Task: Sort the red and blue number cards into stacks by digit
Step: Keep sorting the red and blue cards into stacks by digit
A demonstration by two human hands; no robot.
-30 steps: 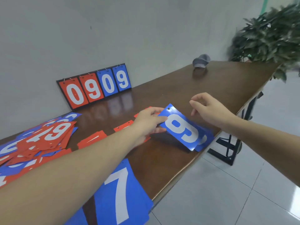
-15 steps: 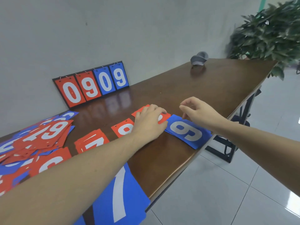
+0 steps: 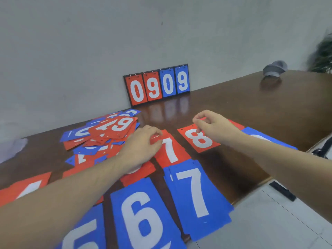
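Observation:
Sorted cards lie in rows on the brown table (image 3: 251, 108): blue 5 (image 3: 84, 234), blue 6 (image 3: 142, 218) and blue 7 (image 3: 195, 193) near me, red 7 (image 3: 170, 150) and red 8 (image 3: 199, 139) behind them. A blue card (image 3: 260, 137) shows past my right forearm. The unsorted red and blue pile (image 3: 106, 133) is at the left. My left hand (image 3: 142, 146) curls its fingers on the red 7 card's top-left corner. My right hand (image 3: 213, 126) hovers over the red 8, loosely curled, holding nothing.
A flip scoreboard (image 3: 158, 87) reading 0909 leans on the wall at the back. A grey cap (image 3: 274, 68) lies far right near a plant (image 3: 323, 54). More red cards (image 3: 27, 187) lie at the left. The table's front edge runs close on the right.
The blue 9 card was laid down at the right. My view turned left; my left hand moved from the 9 cards to the red 7, and my right hand followed over the red 8.

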